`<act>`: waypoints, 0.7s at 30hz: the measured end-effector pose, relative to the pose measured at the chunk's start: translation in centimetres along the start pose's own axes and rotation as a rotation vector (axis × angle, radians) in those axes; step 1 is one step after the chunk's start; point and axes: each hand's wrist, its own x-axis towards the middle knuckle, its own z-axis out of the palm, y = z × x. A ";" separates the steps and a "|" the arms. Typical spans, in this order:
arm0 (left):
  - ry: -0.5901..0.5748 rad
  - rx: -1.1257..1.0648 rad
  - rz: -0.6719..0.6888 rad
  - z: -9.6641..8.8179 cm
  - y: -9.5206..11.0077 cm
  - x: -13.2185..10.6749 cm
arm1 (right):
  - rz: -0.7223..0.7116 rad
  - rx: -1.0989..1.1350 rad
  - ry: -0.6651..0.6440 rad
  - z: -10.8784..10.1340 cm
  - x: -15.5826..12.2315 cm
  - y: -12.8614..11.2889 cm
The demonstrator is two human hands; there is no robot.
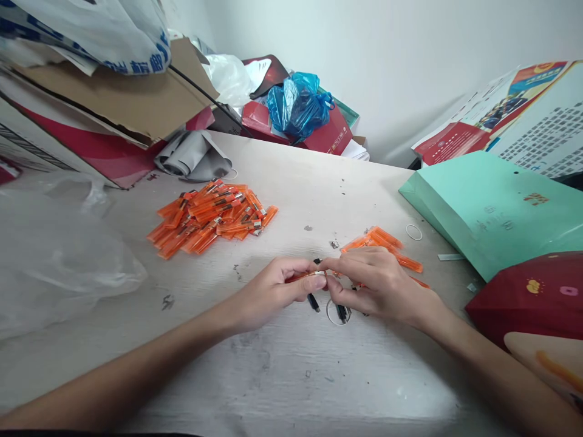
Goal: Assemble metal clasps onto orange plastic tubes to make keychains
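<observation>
My left hand (277, 288) and my right hand (378, 282) meet at the middle of the table, both pinched on one small orange packet (304, 276) with a black piece at its end. Under my right hand lie a few more orange packets (387, 243). Small black pieces (313, 302) and a thin ring (337, 312) lie on the table just below my fingers. A larger pile of orange packets (212, 215) sits further back on the left.
Clear plastic bag (54, 255) at left. Cardboard box (104, 115) and grey cloth (194, 158) behind the pile. Blue bag (298, 103) on red boxes at the back. Green paper bag (492, 212) and red bag (532, 297) at right. A rubber band (413, 232) lies beside them.
</observation>
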 end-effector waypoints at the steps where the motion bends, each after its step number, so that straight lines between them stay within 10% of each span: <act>1: 0.011 0.006 -0.003 0.1 0.0 -0.1 | -0.009 -0.007 0.004 0.0 0.0 0.1; 21: 0.015 -0.004 -0.011 0.2 0.3 -0.5 | 0.038 0.069 0.010 -0.1 -0.1 0.4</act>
